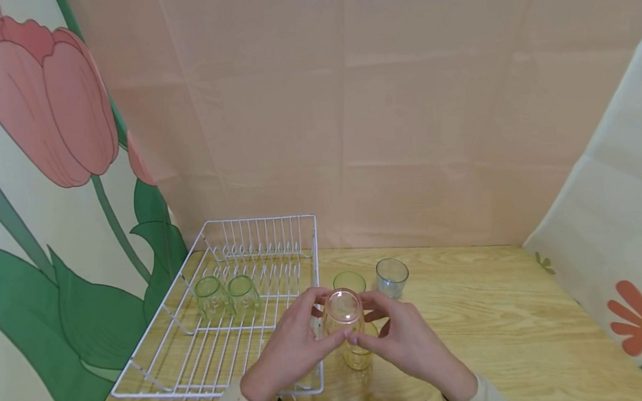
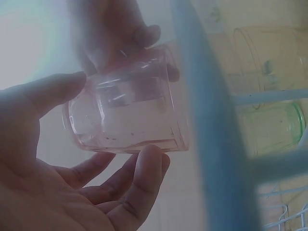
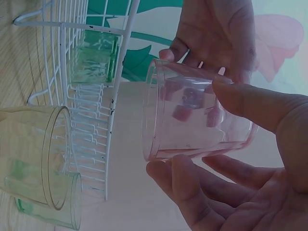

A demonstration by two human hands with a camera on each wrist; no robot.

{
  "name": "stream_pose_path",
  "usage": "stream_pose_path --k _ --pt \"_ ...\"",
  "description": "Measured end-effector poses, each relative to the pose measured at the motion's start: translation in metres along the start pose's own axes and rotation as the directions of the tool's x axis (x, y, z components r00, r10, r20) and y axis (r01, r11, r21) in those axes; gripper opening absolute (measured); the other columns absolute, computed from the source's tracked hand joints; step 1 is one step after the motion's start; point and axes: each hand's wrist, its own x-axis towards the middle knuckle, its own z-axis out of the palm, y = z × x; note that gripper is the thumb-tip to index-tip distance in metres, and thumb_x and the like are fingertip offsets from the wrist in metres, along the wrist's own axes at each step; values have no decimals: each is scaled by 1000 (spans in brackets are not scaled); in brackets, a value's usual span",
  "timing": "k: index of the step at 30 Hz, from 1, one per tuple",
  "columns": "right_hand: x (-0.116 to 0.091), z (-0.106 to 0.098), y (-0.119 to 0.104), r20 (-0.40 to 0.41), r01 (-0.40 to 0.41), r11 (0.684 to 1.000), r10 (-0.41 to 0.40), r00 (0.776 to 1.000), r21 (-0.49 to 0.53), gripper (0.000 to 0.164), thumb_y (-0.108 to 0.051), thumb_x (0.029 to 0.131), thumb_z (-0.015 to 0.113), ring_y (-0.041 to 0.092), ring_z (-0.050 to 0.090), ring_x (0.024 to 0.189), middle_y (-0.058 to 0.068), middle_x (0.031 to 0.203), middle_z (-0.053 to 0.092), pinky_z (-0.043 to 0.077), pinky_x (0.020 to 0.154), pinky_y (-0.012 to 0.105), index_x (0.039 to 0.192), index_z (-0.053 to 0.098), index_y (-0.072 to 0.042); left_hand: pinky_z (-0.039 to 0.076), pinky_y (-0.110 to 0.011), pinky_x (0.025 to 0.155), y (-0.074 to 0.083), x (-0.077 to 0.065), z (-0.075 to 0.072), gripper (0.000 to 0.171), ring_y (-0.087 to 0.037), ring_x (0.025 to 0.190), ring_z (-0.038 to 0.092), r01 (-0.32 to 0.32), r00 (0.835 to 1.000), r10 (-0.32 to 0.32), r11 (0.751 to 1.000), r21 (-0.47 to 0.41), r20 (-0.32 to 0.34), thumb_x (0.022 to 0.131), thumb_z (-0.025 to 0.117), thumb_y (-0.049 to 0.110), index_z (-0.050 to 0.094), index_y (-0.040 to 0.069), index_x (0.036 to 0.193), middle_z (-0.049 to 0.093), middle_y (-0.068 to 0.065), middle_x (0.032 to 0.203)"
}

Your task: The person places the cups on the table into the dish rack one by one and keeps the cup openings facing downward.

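Observation:
A clear pink glass is held up between both hands, above the table and just right of the rack's front corner. Its base points up and its wider rim faces down. My left hand grips it from the left side, thumb on the near wall and fingers around the far side. From the right, my right hand holds the same glass, the two thumb tips close together. The left wrist view shows the pink glass between thumb and fingers of the left hand. Below it a yellow glass stands on the table, partly hidden.
A white wire dish rack fills the left of the wooden table. Two green glasses stand side by side in it. Behind the hands are another green glass and a bluish clear glass.

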Motion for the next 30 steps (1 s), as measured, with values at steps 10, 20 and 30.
stream_pose_path --k 10,20,30 --pt "0 1 2 11 13 1000 -13 1000 4 53 -47 70 79 10 65 88 -16 107 65 52 60 25 116 56 -35 45 -22 70 0 -1 0 56 -11 100 51 17 1000 -16 999 -28 13 80 68 50 46 30 127 53 11 114" --pt "0 -1 2 31 35 999 -36 999 10 66 -43 69 81 10 64 89 -13 112 64 51 57 23 126 51 -31 45 -21 71 -1 -2 -1 56 -11 102 52 -21 1000 22 1000 -21 23 80 69 48 46 30 128 53 12 119" --pt "-1 1 4 47 98 995 -97 994 -6 61 -47 70 79 9 61 90 -20 111 61 47 51 21 123 51 -35 45 -20 68 -4 -2 1 56 -8 101 52 -117 993 117 993 0 30 80 70 45 46 31 128 54 13 117"
